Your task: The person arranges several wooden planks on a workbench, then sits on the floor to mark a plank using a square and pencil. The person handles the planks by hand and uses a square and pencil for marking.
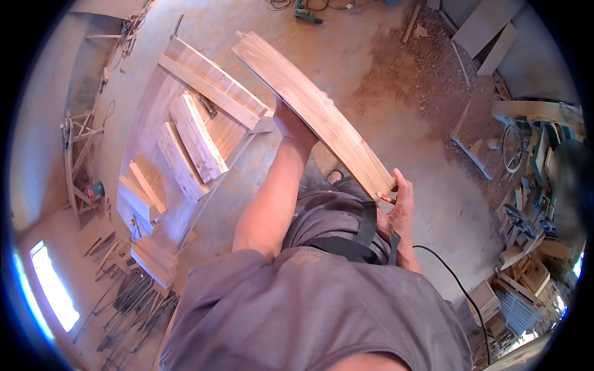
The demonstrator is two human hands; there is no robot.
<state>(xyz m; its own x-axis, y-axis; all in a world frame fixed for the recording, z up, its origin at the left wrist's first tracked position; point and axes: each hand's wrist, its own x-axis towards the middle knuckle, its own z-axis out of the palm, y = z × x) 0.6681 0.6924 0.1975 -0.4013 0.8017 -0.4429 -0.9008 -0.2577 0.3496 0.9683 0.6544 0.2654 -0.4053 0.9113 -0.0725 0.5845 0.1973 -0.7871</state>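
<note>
One board (318,114): left grip (293,123) clasps it; right grip (400,209) clasps it and red pencil (386,198)

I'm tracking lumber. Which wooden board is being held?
The long board, with the left hand on its left edge and the right hand at its near end; no hand touches the others.

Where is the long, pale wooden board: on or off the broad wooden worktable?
Off: the left hand supports its long edge, the right hand is at its near end, and floor shows between board and worktable.
</note>
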